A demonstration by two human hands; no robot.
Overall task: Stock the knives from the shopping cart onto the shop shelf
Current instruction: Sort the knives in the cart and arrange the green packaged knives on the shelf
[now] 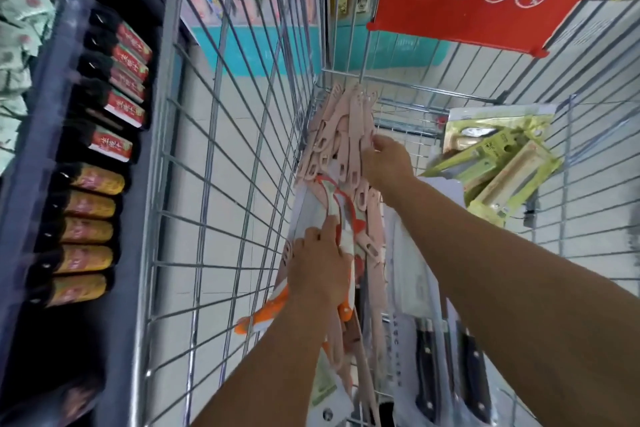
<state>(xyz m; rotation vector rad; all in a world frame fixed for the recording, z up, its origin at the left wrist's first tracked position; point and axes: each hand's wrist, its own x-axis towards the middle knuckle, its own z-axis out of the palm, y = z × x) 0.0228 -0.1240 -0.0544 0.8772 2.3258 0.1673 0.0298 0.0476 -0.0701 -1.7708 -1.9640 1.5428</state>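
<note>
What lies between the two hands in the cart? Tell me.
In the head view, pink knives and a red-and-white peeler lie between the left hand and the right hand, against the cart's wire wall.

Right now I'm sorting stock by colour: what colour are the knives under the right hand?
Pale pink knives, clearest in the head view.
</note>
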